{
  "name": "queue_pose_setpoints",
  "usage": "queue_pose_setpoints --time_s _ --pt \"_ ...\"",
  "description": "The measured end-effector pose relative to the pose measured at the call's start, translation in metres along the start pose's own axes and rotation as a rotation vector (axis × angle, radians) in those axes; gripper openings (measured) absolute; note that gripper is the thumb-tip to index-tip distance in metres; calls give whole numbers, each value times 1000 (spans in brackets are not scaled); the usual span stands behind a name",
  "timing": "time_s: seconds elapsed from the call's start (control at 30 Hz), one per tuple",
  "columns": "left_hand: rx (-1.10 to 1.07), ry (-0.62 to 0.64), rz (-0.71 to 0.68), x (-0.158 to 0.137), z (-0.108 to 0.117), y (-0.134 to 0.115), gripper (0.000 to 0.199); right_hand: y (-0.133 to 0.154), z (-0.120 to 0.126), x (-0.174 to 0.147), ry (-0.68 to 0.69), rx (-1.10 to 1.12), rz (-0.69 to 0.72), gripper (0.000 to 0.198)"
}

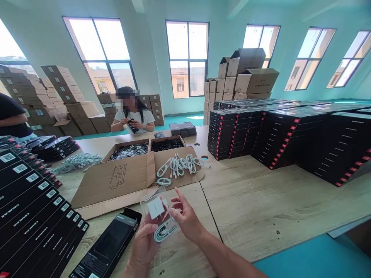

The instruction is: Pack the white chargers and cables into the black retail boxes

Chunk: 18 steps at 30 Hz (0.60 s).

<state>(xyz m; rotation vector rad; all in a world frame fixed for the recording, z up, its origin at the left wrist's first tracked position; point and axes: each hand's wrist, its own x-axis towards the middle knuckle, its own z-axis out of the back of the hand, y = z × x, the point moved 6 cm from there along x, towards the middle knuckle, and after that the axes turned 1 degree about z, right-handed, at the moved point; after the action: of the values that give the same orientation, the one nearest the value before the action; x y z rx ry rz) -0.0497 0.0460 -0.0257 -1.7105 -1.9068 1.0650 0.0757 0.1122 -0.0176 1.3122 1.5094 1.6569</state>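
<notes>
My left hand point(144, 244) is closed on the edge of a clear plastic tray point(144, 204), held above the table. A white charger plug point(155, 208) lies in the tray's upper part, and a coiled white cable point(169, 231) in its lower part. At the tray's right side is my right hand point(185, 217), its index finger stretched upward and its fingers apart. One of its fingertips is by the cable; whether it touches is unclear. Left of my hands, a black product box point(111, 241) lies on the table with its far end flap open.
More coiled white cables point(181, 166) lie on a cardboard flap ahead. Behind them, an open carton point(129, 150) holds many small dark pieces. Stacks of black boxes point(37, 208) stand left, and more boxes point(278, 135) right. Across the table point(249, 200) a co-worker point(133, 116) handles a dark item.
</notes>
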Motion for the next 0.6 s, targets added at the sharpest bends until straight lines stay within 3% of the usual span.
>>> queue_pose_setpoints --time_s 0.17,0.43,0.6 --pt "274 -88 -48 4 -1 -7 83 -1 1 -1 59 315 -205 36" --pt "586 -376 -255 4 -17 -30 113 -20 -2 -12 -116 554 -327 70" --pt "672 -366 -286 8 -30 -32 115 -18 -6 -16 -207 642 -295 78"
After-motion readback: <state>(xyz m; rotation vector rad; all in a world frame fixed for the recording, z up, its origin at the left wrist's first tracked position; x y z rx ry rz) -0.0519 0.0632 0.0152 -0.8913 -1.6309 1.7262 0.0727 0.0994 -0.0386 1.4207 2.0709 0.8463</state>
